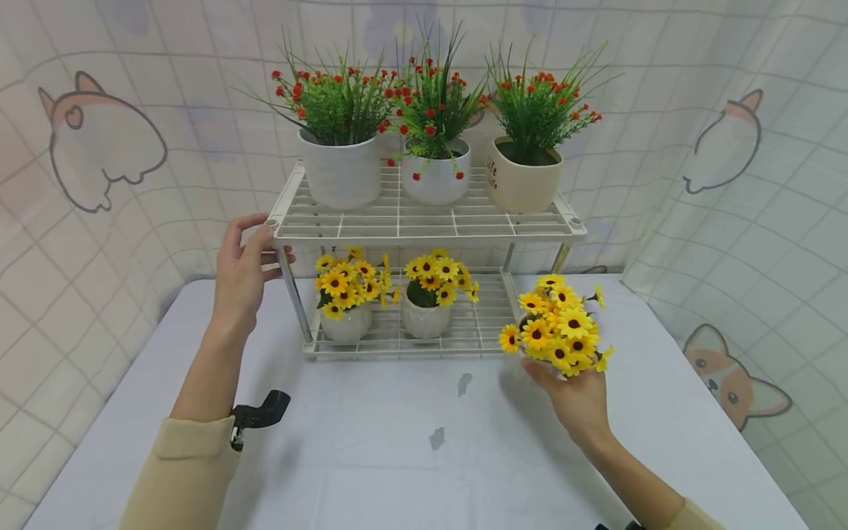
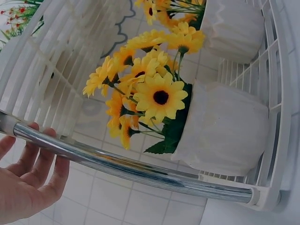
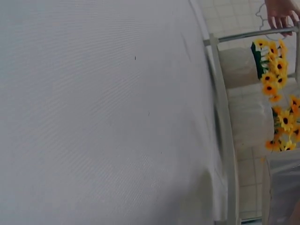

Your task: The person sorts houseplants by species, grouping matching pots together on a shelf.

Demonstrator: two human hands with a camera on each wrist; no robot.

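My left hand (image 1: 241, 272) grips the upper left corner of a white two-tier wire rack (image 1: 424, 234). In the left wrist view its fingers (image 2: 40, 168) bend against the chrome post (image 2: 136, 171). My right hand (image 1: 579, 401) holds a potted sunflower plant (image 1: 563, 327) just off the rack's right front; blooms hide most of its pot in the head view. On the lower tier stand two more sunflower pots, the left one (image 1: 347, 324) and the middle one (image 1: 426, 320), both whitish and upright.
Along the upper tier are two white pots, one large (image 1: 341, 173) and one smaller (image 1: 437, 177), and a cream pot (image 1: 526, 180), all with grass and red flowers. A white cloth (image 1: 371, 442) covers the table. Behind hangs a checked curtain (image 1: 199, 147).
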